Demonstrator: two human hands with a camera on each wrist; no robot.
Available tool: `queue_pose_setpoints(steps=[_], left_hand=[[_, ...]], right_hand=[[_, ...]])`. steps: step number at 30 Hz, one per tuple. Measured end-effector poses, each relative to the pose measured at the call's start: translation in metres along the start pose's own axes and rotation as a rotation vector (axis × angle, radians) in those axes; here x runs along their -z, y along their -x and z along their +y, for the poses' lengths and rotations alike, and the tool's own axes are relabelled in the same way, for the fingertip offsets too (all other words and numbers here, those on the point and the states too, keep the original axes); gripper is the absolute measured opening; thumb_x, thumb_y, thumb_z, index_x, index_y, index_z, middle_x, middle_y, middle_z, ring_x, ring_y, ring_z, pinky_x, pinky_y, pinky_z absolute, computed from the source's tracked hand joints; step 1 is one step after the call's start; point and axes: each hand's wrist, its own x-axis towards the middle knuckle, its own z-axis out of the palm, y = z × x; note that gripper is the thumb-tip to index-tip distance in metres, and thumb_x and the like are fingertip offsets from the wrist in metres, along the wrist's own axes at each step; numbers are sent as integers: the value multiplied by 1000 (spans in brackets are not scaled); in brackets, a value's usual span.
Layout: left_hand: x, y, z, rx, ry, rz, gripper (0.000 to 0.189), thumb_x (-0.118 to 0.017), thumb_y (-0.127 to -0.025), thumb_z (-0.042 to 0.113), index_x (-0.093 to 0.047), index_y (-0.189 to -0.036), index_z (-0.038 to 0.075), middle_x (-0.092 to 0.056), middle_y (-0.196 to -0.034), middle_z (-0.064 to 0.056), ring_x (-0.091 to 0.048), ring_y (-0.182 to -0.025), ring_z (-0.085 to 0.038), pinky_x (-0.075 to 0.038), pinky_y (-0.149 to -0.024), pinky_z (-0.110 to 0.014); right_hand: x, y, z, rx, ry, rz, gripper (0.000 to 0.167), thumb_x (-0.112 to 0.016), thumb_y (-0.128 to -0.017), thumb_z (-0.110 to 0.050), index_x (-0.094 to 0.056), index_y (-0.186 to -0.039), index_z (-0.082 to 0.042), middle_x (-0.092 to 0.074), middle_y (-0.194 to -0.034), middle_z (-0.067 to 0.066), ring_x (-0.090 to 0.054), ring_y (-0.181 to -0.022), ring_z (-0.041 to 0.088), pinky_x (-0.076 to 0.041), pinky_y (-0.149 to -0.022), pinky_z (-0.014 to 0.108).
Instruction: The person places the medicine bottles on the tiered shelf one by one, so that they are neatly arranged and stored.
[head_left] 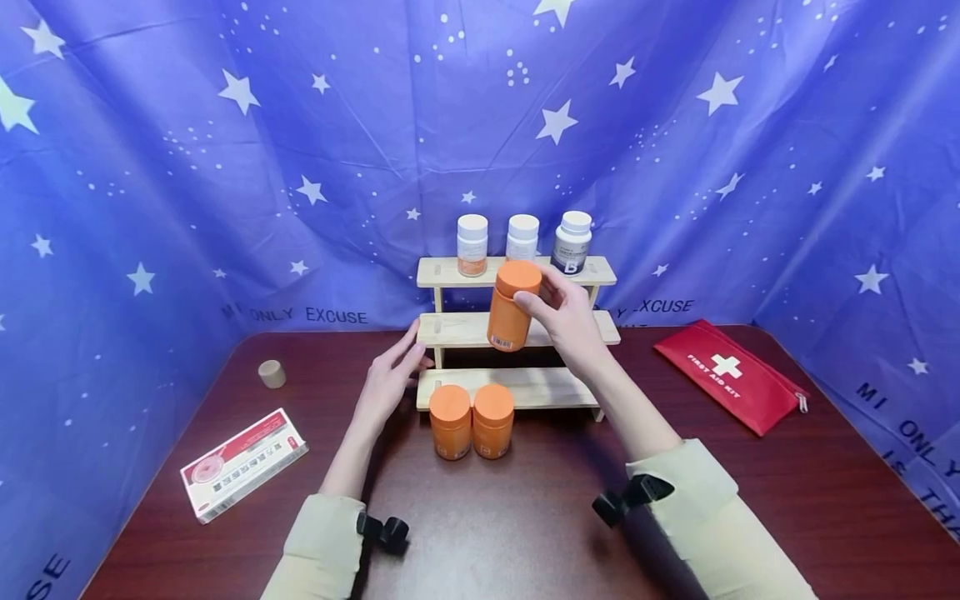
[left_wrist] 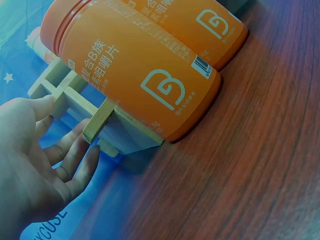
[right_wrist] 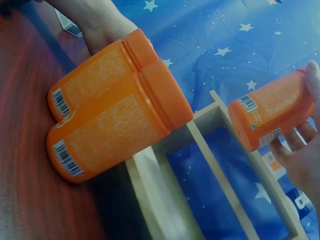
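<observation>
My right hand (head_left: 566, 321) grips an orange pill bottle (head_left: 510, 321) by its upper part, holding it in front of the middle tier of a three-tier wooden stand (head_left: 453, 329). In the right wrist view, thumb and fingers close on the lid end of this held bottle (right_wrist: 272, 110). At the stand's left end, my left hand (head_left: 386, 383) touches the middle tier with loosely bent fingers (left_wrist: 82, 155). Two more orange bottles, a left one (head_left: 451, 425) and a right one (head_left: 492, 423), stand side by side before the lowest tier.
On the top tier stand two white bottles (head_left: 472, 246) (head_left: 522, 237) and a dark-labelled bottle (head_left: 572, 243). A medicine box (head_left: 243, 462) and a small wooden cylinder (head_left: 272, 374) lie left; a red first aid pouch (head_left: 727, 375) lies right. A blue starry curtain (head_left: 360, 167) hangs behind.
</observation>
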Motion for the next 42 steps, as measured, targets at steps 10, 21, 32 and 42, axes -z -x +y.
queue_pose_setpoints(steps=[10,21,32,42], left_hand=[[1,-2,0,-11,-1,-2,56,-54,-104,53,-40,-157,39,-76,-113,-19,-70,-106,-25,-63,-91,-40],[2,3,10,20,27,-25,54,-53,-107,41,-38,-158,32,-72,-118,-28,-69,-112,-35,-61,-95,-46],[5,21,41,31,14,-41,53,-51,-109,31,-38,-159,23,-70,-119,-32,-67,-114,-39,-60,-98,-49],[6,18,38,21,26,-40,52,-53,-109,31,-39,-159,25,-71,-117,-31,-68,-113,-40,-61,-96,-47]], right_hand=[[-17,-27,2,-12,45,-19,47,-70,-98,-13,-59,-143,-10,-67,-127,6,-62,-115,12,-54,-99,25],[-29,-40,19,-9,136,-80,49,-76,-95,-17,-61,-141,-12,-68,-131,13,-63,-114,15,-53,-103,30],[-35,-44,24,-9,144,-83,48,-76,-94,-17,-62,-140,-11,-69,-135,13,-64,-126,21,-49,-114,37],[-35,-44,23,-11,172,-77,48,-78,-93,-19,-64,-138,-14,-70,-130,11,-65,-120,20,-51,-110,38]])
